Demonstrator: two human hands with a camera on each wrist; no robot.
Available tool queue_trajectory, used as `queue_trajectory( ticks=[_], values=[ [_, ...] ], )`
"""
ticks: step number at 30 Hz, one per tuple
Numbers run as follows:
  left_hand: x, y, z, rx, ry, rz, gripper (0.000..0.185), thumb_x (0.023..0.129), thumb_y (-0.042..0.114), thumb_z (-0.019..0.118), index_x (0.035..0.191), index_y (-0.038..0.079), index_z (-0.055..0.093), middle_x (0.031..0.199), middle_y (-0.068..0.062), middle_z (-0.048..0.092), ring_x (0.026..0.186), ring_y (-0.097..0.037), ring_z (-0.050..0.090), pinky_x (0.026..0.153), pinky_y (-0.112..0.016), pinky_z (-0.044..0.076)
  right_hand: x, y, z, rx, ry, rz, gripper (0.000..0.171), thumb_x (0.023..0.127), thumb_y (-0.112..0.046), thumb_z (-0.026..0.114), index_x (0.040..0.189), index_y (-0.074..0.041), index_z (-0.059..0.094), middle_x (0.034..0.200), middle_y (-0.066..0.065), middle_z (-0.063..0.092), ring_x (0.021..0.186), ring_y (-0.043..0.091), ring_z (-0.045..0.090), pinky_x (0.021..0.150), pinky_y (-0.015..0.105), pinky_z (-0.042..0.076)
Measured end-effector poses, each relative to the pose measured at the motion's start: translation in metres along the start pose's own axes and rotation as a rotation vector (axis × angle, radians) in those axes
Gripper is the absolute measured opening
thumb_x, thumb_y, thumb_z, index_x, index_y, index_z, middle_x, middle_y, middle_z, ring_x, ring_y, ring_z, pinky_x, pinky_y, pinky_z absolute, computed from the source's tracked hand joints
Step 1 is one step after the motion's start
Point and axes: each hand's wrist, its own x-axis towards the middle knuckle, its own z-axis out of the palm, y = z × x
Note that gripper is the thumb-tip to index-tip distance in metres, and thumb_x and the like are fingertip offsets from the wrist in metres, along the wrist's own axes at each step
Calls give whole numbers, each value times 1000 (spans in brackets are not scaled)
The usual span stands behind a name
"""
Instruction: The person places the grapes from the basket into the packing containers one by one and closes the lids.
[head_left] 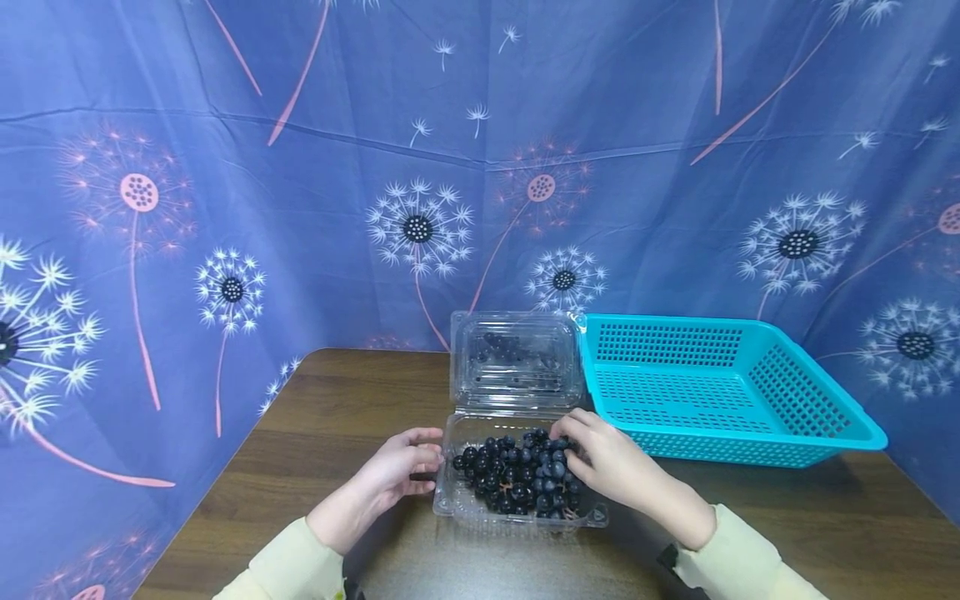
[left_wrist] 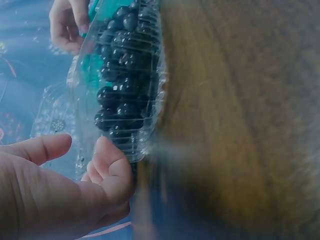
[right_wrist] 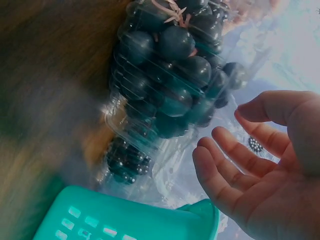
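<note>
Dark grapes (head_left: 517, 475) in bunches fill a clear plastic clamshell box (head_left: 450, 492) on the table, its lid (head_left: 517, 392) tipped back behind it. My left hand (head_left: 401, 471) is at the box's left side, fingertips right by its wall. In the left wrist view that hand's thumb stands apart from bent fingers (left_wrist: 111, 167), with nothing pinched between them. My right hand (head_left: 607, 458) reaches over the right rim, its fingertips close to the grapes. The right wrist view shows its fingers (right_wrist: 240, 152) loosely spread, holding nothing, beside the grapes (right_wrist: 175, 42). A pale stem shows among them.
A turquoise perforated plastic basket (head_left: 750, 442) stands at the back right, close beside the box's lid. The brown wooden table (head_left: 360, 392) carries both. Behind it hangs a blue cloth (head_left: 315, 208) printed with dandelions.
</note>
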Motion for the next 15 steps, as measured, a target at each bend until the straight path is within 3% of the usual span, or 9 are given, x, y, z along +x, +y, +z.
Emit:
queue_trajectory(
  ticks=[7,15],
  values=[
    [7,9,-1,17,14,10,50,83,0,55,132,-3,43,106,-12,51,84,-19,52,66,-30,50,-8,0,-8,-3,0,27,25,80,-9,69,103,-16,63,100,-8,58,83,12,56,65,27,49],
    [14,16,-3,27,11,33,50,87,2,54,134,-4,40,115,-18,53,95,-25,56,70,-33,50,-20,2,-13,116,5,17,25,82,-6,67,104,-16,62,100,-9,58,85,14,59,66,29,51]
  ],
)
